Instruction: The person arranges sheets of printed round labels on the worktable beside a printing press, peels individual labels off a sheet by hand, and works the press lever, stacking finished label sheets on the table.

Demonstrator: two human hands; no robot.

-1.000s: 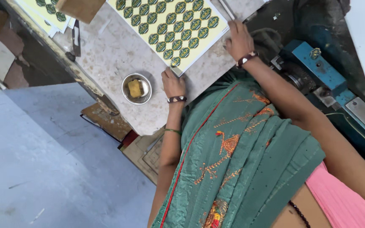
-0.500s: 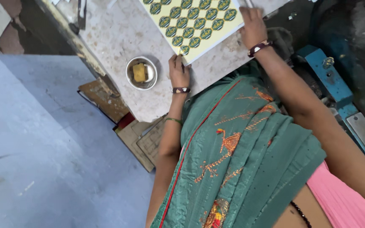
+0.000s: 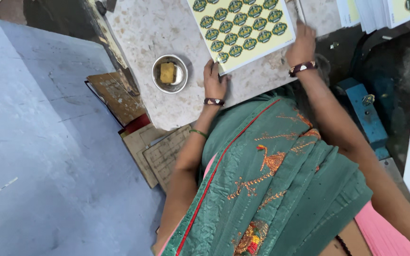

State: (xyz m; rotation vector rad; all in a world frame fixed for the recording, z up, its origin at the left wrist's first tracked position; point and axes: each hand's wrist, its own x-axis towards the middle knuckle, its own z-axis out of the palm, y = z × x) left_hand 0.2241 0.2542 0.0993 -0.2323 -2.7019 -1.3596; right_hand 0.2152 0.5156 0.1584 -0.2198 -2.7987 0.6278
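Speckled stone counter [image 3: 143, 33]: left hand [image 3: 214, 80] and right hand [image 3: 302, 45], grips flat, press glossy sticker sheet [image 3: 240, 28] beside round steel bowl [image 3: 170, 74].

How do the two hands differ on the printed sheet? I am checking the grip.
The left hand lies at the near corner of the yellow sheet of green oval labels, fingers pointing along the edge. The right hand rests at its far side edge. Both wear dark bangles and touch the sheet.

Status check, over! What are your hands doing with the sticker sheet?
Left hand pressing sticker sheet corner. Right hand at its other edge. Steel bowl beside, clear of sheet.
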